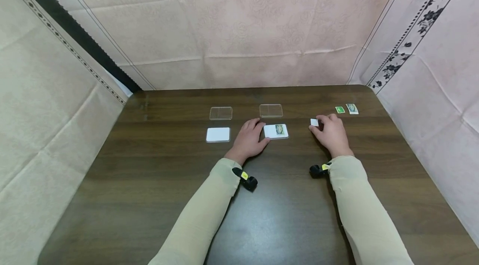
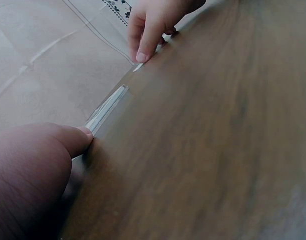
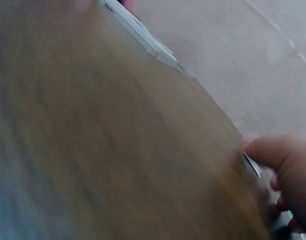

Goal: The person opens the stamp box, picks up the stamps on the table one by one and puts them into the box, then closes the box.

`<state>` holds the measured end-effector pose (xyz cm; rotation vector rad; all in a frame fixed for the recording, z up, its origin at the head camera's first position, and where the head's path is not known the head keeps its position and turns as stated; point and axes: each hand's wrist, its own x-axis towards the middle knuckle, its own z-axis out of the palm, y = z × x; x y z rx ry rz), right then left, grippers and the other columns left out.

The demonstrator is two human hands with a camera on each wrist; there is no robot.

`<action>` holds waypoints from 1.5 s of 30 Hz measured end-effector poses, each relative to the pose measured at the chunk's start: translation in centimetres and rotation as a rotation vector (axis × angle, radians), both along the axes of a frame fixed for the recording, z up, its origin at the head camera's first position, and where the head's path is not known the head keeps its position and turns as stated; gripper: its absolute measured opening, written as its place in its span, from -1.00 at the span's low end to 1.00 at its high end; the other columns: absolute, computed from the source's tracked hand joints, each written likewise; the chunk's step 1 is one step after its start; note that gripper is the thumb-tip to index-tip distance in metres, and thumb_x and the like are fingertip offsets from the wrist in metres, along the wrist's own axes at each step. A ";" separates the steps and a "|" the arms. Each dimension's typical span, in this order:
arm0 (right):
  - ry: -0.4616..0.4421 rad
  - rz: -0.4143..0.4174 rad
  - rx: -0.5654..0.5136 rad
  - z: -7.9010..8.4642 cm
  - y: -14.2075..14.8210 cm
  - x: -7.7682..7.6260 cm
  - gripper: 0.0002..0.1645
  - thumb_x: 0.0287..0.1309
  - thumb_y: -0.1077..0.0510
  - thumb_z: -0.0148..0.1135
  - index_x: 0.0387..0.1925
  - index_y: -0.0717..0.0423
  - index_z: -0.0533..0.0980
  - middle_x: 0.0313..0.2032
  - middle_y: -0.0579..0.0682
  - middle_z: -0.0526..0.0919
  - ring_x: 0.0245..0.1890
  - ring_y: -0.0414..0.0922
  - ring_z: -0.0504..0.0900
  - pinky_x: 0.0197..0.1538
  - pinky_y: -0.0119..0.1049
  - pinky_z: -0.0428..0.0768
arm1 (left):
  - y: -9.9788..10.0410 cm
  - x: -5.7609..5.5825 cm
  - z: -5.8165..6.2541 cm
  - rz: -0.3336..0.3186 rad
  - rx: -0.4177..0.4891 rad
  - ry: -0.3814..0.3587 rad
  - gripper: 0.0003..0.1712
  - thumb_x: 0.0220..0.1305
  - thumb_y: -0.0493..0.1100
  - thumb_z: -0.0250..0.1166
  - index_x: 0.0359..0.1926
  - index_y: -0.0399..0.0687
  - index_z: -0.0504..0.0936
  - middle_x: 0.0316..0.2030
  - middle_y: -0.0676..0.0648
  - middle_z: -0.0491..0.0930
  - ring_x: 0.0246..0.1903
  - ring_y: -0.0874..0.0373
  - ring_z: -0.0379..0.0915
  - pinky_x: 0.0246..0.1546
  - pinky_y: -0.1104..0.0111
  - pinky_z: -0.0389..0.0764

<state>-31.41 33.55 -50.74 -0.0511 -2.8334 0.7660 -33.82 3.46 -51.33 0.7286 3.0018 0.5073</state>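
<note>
A flat white rounded case (image 1: 270, 131) lies near the middle of the table, with a small picture piece (image 1: 280, 129) on its right part. The left hand (image 1: 248, 139) holds this case by its left end, thumb at the near edge and a finger at the far edge. In the left wrist view, the thumb (image 2: 75, 140) touches the end of the case (image 2: 108, 107). Further right, the right hand (image 1: 332, 132) pinches a small white square piece (image 1: 314, 122) close to the tabletop. The right wrist view shows that thin piece (image 3: 252, 166) edge-on beneath the thumb.
A second flat white case (image 1: 218, 134) lies left of the left hand. Two clear rectangular lids (image 1: 220, 113) (image 1: 271, 110) lie behind the cases. At the back right are a small green square (image 1: 339, 110) and a picture rectangle (image 1: 352, 109). Cloth hangs behind the dark wooden table (image 1: 168, 198).
</note>
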 end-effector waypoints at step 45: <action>0.246 -0.090 -0.449 -0.4 -4.4 -0.5 -0.85 0.30 0.19 0.25 -0.14 0.12 0.49 -0.36 0.04 0.68 -0.36 -0.09 0.48 -0.27 -0.31 0.40 | -0.1 -0.1 -0.1 -0.008 0.014 -0.003 -0.27 0.45 0.28 0.11 0.48 0.05 0.32 0.51 -0.11 0.15 0.50 -0.02 0.02 0.49 0.14 0.10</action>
